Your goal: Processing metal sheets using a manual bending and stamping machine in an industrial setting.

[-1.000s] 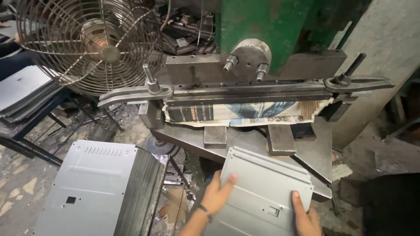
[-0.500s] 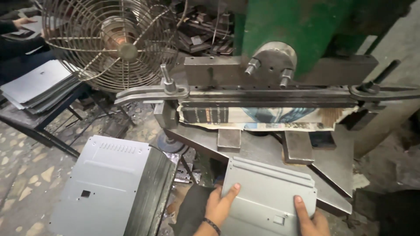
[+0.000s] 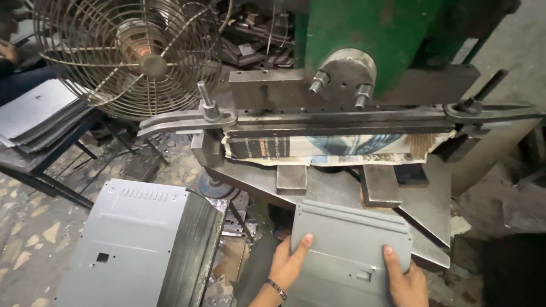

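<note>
Head | hands [image 3: 347, 270] on panel [image 3: 347, 250] | blocks [image 3: 335, 179] ahead | stack [image 3: 136, 250] left

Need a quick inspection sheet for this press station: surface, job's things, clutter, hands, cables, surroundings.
Surface: bare steel press bed, two block stops on it.
Job's things: grey sheet-metal panel lying flat at the bed's front edge; stack of like panels on the left.
Clutter: scrap bits on the floor; newspaper wad under the press bar.
Grippers: left hand and right hand each on the panel's near edge.
Cables: nothing clearly seen.
Surroundings: caged fan, green press body, more sheets on a side table.
</note>
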